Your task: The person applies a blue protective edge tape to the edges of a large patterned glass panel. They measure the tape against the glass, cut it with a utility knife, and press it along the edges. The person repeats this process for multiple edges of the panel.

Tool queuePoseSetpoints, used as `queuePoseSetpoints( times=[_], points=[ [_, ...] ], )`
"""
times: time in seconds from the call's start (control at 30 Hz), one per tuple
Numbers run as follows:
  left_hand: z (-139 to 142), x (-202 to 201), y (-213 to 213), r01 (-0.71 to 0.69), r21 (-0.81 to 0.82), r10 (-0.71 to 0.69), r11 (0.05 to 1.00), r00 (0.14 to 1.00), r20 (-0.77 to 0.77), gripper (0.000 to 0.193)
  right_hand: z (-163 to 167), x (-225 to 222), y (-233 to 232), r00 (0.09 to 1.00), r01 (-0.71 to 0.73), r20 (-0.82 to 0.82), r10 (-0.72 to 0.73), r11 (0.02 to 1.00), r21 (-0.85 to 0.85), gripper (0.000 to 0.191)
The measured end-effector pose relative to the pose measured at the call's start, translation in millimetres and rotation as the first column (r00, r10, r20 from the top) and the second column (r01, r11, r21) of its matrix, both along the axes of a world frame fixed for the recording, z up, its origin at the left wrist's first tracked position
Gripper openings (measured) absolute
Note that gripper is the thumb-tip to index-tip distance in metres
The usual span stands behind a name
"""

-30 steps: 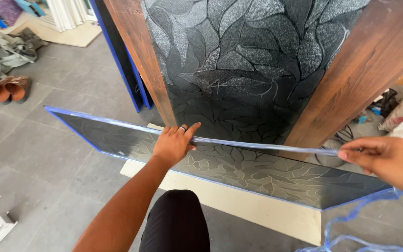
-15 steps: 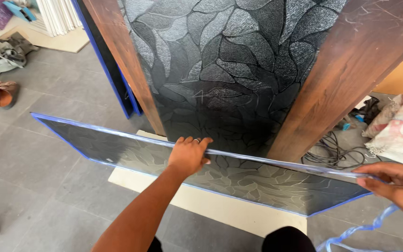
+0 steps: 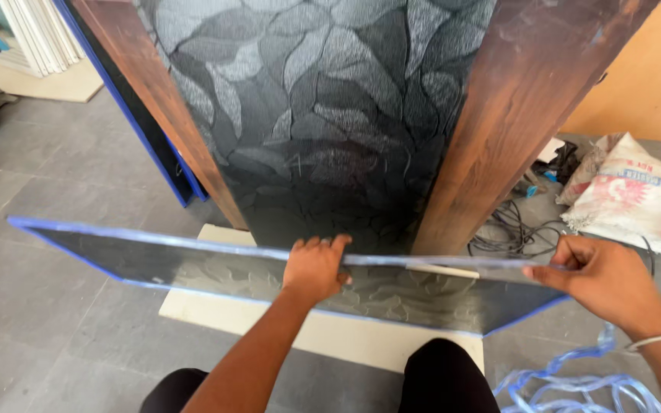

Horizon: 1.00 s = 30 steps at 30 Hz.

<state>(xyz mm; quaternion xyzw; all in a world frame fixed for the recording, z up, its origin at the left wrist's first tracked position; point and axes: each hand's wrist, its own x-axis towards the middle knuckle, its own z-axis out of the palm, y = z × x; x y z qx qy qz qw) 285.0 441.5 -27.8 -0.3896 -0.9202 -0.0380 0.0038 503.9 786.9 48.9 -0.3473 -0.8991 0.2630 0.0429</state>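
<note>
left hand (image 3: 315, 265) and right hand (image 3: 604, 279), at 3 o'clock, both grip the long blue-edged dark glass strip's (image 3: 193, 264) top edge, steadying it upright.

Both forearms bare, no sleeves visible. Right hand (image 3: 610, 279): thin pale bangle at the wrist. Left hand (image 3: 315, 268): no wrist wear seen. Knees in black trousers at lower frame edge.

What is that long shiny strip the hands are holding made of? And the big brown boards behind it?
The strip looks like glass or glossy panel: it mirrors the leaf pattern, with blue film along its edges. Left hand and right hand grip its top edge. The brown boards look like wood or wood-look laminate, streaked with dark grain.
</note>
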Motion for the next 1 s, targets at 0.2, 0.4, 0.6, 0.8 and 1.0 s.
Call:
queuePoseSetpoints(
  times=[0.2,0.4,0.6,0.8,1.0],
  points=[
    [-7,-2,-3,0.048,0.008,-0.047,0.999,0.99,-0.137,0.07,-8,34,55,0.866,-0.376,0.228,0.446,0.88,-0.291,0.021],
    [-6,3,-1,0.001,-0.015,-0.001,1.0,0.999,-0.05,0.064,0,97,61,0.693,-0.299,0.606,0.39,0.921,-0.251,0.022],
    [1,29,14,0.009,0.016,-0.009,1.0,1.0,0.006,0.076,28,105,30,0.99,0.119,-0.114,-0.084,0.93,0.348,0.041],
    [-10,40,35,0.061,-0.084,-0.06,0.995,0.998,0.017,0.066,21,76,34,0.999,0.044,-0.008,-0.044,0.987,0.155,0.036],
    [-22,41,20,0.231,0.085,-0.187,0.969,0.914,-0.36,0.069,2,78,48,0.983,0.105,-0.133,-0.124,0.985,-0.136,0.034]
  ],
)
